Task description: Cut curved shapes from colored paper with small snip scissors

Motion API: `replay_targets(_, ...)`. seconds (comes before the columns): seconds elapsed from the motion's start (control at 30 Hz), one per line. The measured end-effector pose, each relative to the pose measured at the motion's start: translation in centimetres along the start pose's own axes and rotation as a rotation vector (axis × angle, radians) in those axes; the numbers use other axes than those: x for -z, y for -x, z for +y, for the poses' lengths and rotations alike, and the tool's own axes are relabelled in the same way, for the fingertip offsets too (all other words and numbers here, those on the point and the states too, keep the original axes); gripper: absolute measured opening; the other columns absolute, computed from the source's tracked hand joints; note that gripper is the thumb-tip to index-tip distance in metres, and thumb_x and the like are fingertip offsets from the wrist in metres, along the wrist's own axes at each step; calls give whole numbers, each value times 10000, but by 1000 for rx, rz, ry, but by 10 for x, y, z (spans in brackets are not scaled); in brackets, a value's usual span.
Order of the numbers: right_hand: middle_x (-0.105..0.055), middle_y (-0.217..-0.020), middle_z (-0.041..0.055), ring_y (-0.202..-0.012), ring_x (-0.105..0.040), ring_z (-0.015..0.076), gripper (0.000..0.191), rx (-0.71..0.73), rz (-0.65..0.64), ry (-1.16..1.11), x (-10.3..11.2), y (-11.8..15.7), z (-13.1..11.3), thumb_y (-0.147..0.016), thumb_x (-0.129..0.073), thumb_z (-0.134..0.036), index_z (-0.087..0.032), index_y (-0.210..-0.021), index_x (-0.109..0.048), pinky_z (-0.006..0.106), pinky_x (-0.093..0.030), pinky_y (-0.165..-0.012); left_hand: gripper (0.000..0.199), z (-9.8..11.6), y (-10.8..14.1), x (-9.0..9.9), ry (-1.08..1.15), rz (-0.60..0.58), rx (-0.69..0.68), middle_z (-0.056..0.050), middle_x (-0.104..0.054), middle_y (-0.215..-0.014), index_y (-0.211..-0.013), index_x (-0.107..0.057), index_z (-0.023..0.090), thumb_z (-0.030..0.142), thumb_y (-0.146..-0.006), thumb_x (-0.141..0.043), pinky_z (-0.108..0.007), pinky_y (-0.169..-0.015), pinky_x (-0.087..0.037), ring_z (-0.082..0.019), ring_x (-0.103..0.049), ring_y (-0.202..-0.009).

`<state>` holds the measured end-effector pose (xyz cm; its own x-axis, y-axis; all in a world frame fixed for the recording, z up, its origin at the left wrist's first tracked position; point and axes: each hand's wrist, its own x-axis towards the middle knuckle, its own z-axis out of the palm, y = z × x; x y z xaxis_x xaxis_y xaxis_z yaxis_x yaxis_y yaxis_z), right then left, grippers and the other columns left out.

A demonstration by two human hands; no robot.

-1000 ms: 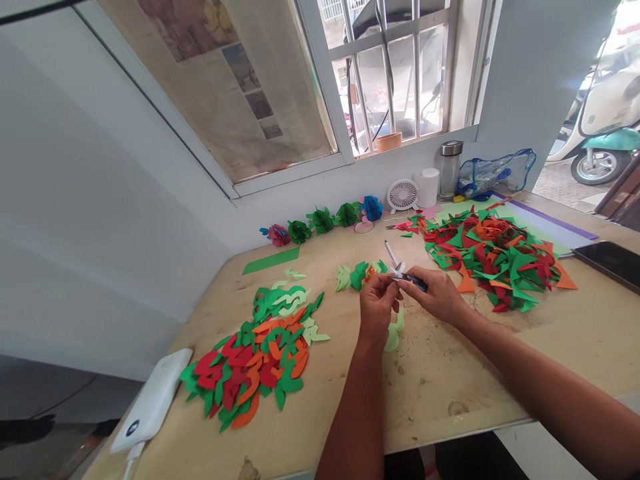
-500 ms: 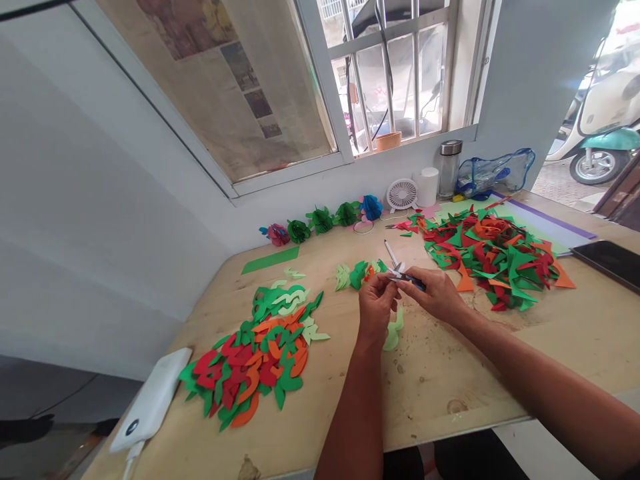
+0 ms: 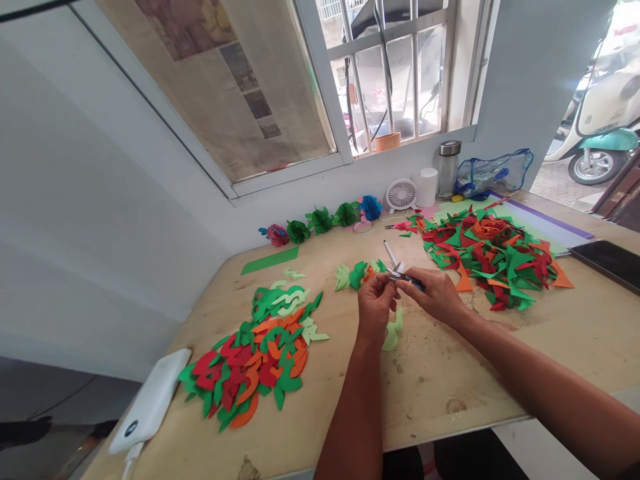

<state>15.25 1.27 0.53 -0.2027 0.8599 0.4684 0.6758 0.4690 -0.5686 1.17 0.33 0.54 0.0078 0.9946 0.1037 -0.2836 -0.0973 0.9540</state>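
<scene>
My left hand (image 3: 375,303) is closed in a pinch at the middle of the table, its fingertips against the silvery front of a small dark tool (image 3: 416,283). What those fingers pinch is too small to make out. Around the tool's dark body my right hand (image 3: 436,293) is closed; the exact kind of tool does not show. A pale green cut-out piece (image 3: 393,331) lies just under my left wrist. Behind my left hand sit green and orange cut-outs (image 3: 361,273) and pale green ones (image 3: 342,277). A white pen (image 3: 390,252) lies beyond the fingertips.
A pile of red, green and orange cut-outs (image 3: 250,367) spreads at left, near a white power bank (image 3: 153,397). Scraps (image 3: 495,253) heap at right, beside a phone (image 3: 607,261). Folded paper figures (image 3: 320,220), a small fan (image 3: 401,195) and a bottle (image 3: 449,170) line the wall.
</scene>
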Motion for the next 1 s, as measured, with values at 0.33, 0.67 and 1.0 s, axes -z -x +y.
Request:
replay_targets(0.33, -552, -598, -1, -551, -463, 120, 424, 3, 44, 90, -1, 2, -2, -873, -431, -557, -200, -732, -609, 234, -278, -539, 276, -1, -1, 0, -32, 9, 0, 37, -503, -556, -713, -602, 144, 393, -667, -712, -152, -408, -335, -49, -433, -469)
replay_targets(0.67, -568, -595, 2, -553, -509, 119, 438, -21, 154, 160, 2, 1, -1, -868, -436, -570, -196, -735, -621, 234, -267, -526, 284, -3, -2, 1, -57, 104, -20, 19, -554, -630, -744, -605, 140, 391, -667, -716, -150, -378, -318, -46, -455, -470)
replay_targets(1.0, -539, -581, -4, -550, -482, 124, 426, -11, 57, 147, 1, -1, 0, -862, -437, -571, -198, -741, -604, 236, -262, -526, 236, 1, -2, 1, 99, 146, -63, 12, -572, -638, -806, -639, 158, 323, -667, -734, -158, -397, -372, -70, -502, -512)
